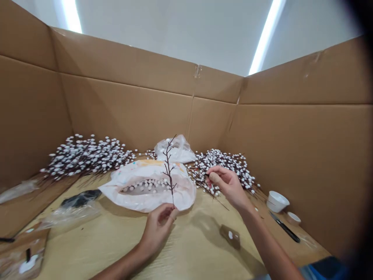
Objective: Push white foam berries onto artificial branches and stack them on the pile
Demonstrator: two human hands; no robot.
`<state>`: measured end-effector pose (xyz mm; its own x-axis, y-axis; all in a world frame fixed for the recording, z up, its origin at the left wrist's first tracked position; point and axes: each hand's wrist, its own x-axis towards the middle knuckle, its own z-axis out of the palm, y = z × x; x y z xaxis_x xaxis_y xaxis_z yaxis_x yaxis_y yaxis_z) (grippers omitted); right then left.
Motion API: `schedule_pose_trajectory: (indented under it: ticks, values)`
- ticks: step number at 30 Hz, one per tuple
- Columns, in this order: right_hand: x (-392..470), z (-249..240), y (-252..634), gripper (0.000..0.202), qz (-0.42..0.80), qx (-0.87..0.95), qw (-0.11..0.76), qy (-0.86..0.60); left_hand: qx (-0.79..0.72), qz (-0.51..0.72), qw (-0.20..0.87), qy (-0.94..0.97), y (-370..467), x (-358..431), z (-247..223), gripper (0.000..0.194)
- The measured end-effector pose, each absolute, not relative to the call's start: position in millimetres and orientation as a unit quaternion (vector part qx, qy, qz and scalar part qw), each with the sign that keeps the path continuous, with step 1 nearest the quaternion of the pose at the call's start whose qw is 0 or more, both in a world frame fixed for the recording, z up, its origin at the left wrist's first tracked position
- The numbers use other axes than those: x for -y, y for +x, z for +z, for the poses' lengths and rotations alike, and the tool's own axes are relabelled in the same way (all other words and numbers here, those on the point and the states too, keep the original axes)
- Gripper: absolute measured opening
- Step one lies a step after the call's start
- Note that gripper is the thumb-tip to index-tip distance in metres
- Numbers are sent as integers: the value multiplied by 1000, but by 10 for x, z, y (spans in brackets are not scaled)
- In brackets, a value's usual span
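My left hand (pixel 157 225) pinches the lower end of a thin brown artificial twig (pixel 170 177), holding it upright with its short side branches spread. Most of those branches look bare. Higher and to the right, my right hand (pixel 227 184) is closed, thumb against fingers, on a small dark piece (pixel 207 174) whose kind I cannot make out. Behind the twig lies a white plastic bag (pixel 113 190), its mouth open on several loose white balls (pixel 150 184). A pile of white-berried stems (pixel 221 161) is just behind my right hand.
Another berried pile (pixel 87 153) lies at the back left, near a clear bag (pixel 179 151) at the back. A plastic bag with dark contents (pixel 80 200), white cups (pixel 277 201), a knife (pixel 285 227) and white glue on cardboard (pixel 28 264) surround the work area. Cardboard walls (pixel 145 109) enclose it.
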<state>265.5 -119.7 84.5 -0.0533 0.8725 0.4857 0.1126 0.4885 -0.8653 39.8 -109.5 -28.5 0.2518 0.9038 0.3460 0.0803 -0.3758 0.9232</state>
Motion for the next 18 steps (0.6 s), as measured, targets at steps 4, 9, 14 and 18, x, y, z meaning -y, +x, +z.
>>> schedule_pose_trajectory:
  ticks: [4, 9, 14, 18]
  values:
    - [1059, 877, 2318, 15, 202, 674, 622, -344, -376, 499, 414, 662, 386, 1107, -305, 23]
    - [967, 592, 2198, 13, 103, 703, 623, -327, -371, 487, 391, 687, 377, 1114, -343, 23]
    - [946, 354, 2198, 11, 74, 714, 604, -346, -379, 462, 367, 713, 370, 1120, -339, 23]
    - [962, 354, 2179, 11, 1, 740, 585, -331, -381, 457, 357, 720, 372, 1124, -293, 21]
